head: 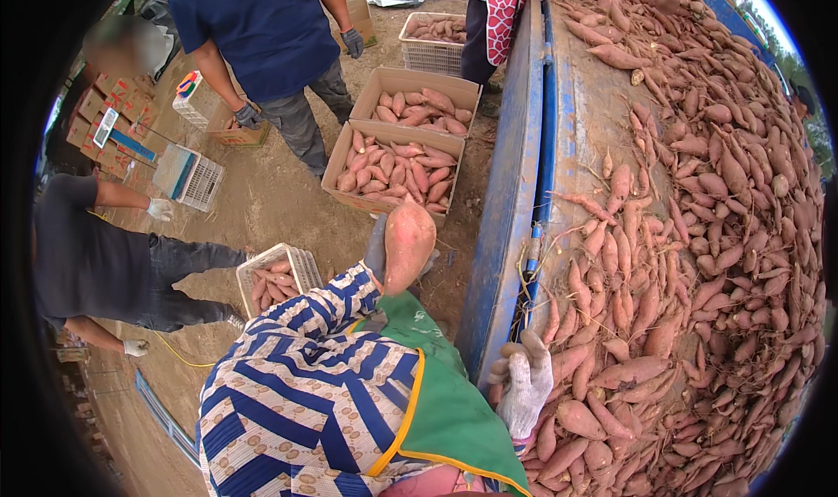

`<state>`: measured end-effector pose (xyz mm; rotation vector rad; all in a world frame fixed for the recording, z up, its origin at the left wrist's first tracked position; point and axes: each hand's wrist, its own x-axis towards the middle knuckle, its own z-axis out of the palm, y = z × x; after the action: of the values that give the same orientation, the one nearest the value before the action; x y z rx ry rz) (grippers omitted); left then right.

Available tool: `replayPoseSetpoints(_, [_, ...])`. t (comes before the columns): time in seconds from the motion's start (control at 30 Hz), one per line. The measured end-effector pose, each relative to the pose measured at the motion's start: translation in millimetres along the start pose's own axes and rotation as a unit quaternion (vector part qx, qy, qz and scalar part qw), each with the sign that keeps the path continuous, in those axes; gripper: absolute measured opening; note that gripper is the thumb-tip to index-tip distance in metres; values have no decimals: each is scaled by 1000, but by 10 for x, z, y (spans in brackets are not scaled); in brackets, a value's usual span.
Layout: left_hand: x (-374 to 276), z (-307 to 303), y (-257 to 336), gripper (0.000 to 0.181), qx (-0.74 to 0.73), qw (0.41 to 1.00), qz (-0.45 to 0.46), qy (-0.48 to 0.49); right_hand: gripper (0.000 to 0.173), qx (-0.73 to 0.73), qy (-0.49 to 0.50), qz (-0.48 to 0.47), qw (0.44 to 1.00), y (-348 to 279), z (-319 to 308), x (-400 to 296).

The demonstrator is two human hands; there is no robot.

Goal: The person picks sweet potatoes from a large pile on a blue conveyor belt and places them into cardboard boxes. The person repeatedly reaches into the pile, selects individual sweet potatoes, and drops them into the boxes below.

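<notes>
My left hand point(376, 251), in a grey glove below a blue-and-white patterned sleeve, holds a large pinkish sweet potato point(409, 245), wide at the top and narrowing downward. At the blue metal edge of the truck bed point(501, 228), my right hand point(526, 382) wears a whitish knit glove, its fingers partly bent. Something reddish shows beside those fingers; whether they grip it is unclear. Loose sweet potatoes point(632, 371) lie right beside this hand. Beyond my left hand stands an open cardboard box point(332, 163) full of sweet potatoes.
A second filled cardboard box point(366, 94) adjoins the first. Filled plastic crates stand behind point(432, 62) and at the left point(308, 271). A person in navy point(262, 39) and one in dark clothes point(98, 255) stand left; another stands by the truck. A platform scale point(175, 170) rests on a crate.
</notes>
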<state>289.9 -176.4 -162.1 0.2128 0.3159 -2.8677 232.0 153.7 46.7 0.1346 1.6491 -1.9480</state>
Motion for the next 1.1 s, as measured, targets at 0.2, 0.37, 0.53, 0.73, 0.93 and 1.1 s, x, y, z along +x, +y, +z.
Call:
replayPoseSetpoints(0.2, [423, -119, 544, 44, 81, 993, 83, 18, 44, -114, 41, -22, 992, -157, 363, 403])
replayPoseSetpoints(0.37, [1176, -19, 1458, 50, 139, 976, 164, -45, 47, -55, 8, 29, 998, -79, 792, 774])
replayPoseSetpoints(0.53, [1968, 82, 2250, 53, 226, 959, 147, 91, 50, -76, 29, 77, 994, -71, 1075, 1015])
replayPoseSetpoints(0.73, [3180, 700, 3058, 55, 553, 808, 49, 198, 50, -77, 54, 120, 988, -99, 1345, 1164])
replayPoseSetpoints(0.93, [3676, 1399, 3151, 53, 737, 593, 278, 164, 50, -39, 85, 135, 986, -81, 1456, 1163])
replayPoseSetpoints(1.1, [2854, 1036, 2230, 34, 823, 524, 195, 99, 51, 14, 70, 143, 987, -1, 1257, 1024])
